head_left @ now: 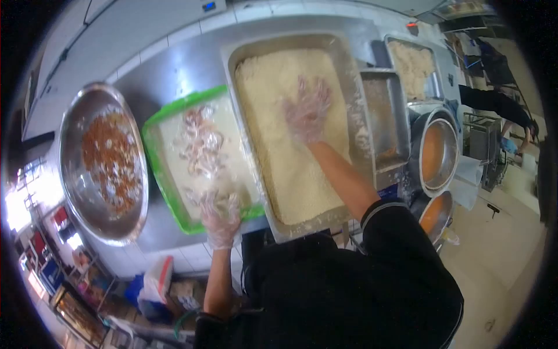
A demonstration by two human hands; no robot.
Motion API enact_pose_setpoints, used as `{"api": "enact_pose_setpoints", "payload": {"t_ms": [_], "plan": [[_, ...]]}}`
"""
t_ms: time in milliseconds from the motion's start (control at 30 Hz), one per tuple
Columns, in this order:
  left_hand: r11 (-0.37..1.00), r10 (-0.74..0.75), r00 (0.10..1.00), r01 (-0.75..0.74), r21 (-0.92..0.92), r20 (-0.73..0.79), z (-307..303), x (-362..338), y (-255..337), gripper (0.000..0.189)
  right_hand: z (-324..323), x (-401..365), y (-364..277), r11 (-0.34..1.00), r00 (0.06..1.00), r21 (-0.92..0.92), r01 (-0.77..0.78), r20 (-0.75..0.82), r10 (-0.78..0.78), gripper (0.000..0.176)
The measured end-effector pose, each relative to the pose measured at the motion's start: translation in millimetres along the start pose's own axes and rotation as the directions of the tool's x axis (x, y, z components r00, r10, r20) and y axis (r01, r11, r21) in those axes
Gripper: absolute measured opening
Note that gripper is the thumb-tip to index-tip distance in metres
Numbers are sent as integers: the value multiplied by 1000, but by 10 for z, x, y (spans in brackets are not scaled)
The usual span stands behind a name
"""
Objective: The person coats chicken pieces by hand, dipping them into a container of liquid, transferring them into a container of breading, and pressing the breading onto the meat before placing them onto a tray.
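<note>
My left hand (220, 214), in a clear glove, is at the near edge of a green tray (168, 200), its fingers spread over white batter. Pale, coated pieces (200, 142) lie in that batter beyond the fingertips. To the right, a large metal pan (285, 231) holds pale yellow crumbs (273, 104). My right hand (308, 110), also gloved, lies flat on the crumbs with its fingers spread. Neither hand is seen holding anything.
A steel bowl (139, 224) of reddish bits with white patches stands at the left. On the right are a smaller tray (381, 110), a tray of crumbly food (411, 67) and round pots (433, 151) with orange contents. Another person (503, 107) stands at the far right.
</note>
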State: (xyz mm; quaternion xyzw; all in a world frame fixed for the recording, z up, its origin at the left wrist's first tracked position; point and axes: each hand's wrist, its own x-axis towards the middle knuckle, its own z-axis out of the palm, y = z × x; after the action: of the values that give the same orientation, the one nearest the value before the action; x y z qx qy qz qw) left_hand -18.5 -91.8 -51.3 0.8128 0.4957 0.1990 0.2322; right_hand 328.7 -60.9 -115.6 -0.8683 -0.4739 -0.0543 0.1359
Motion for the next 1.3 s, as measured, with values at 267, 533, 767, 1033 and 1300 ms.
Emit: {"api": "enact_pose_setpoints", "payload": {"t_ms": [267, 533, 767, 1033, 1300], "plan": [[987, -63, 998, 63, -150, 5, -50, 0, 16, 52, -52, -402, 72, 980, 996, -177, 87, 49, -80, 71], [991, 113, 993, -115, -73, -23, -107, 61, 114, 51, 26, -803, 248, 987, 985, 20, 161, 60, -162, 72], [988, 67, 996, -74, -134, -55, -48, -35, 52, 50, -49, -238, 137, 998, 993, -17, 58, -103, -60, 79], [985, 92, 995, -98, -141, -45, -71, 10, 79, 42, -40, -237, 84, 967, 967, -129, 221, -103, -234, 74], [980, 113, 990, -124, -155, -79, -40, -36, 50, 39, -59, -773, 478, 991, 991, -55, -122, -53, 120, 49]]}}
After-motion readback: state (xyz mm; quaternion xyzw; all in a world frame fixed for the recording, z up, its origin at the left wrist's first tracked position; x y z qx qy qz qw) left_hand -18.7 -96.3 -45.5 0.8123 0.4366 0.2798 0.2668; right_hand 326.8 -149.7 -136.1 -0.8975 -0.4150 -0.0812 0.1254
